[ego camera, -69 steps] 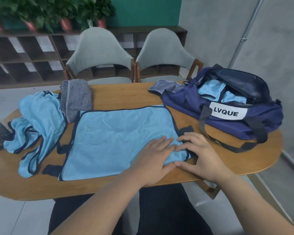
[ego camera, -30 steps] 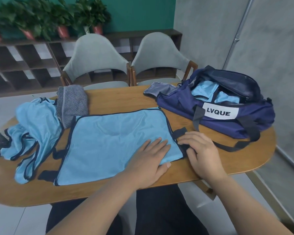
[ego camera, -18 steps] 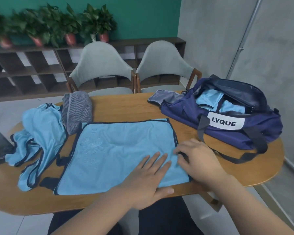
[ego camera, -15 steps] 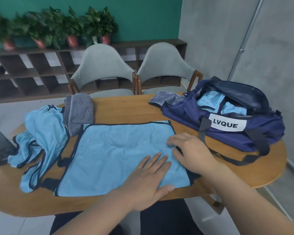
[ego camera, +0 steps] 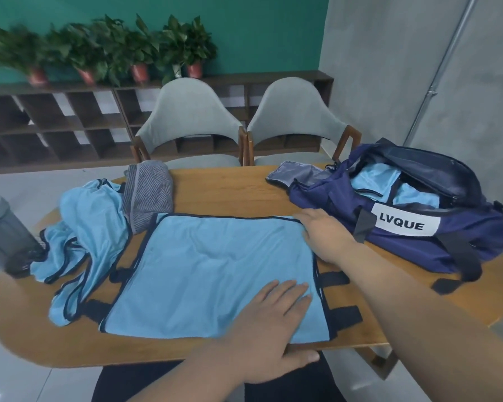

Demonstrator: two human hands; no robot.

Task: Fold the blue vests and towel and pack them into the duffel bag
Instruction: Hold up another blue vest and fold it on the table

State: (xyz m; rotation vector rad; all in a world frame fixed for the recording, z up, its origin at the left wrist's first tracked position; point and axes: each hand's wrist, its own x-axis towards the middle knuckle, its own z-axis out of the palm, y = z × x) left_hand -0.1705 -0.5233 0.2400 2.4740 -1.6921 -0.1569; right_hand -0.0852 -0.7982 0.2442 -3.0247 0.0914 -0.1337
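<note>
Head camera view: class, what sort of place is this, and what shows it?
Probably an office meeting room or lounge: an oval wooden table with two matching grey chairs, a long cubby shelf against the wall, potted plants in a row on top.

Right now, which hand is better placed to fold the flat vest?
Probably right: the right hand rests on the flat vest's far right corner, ready to lift it. The left hand lies flat near the front edge, better for pinning.
</note>
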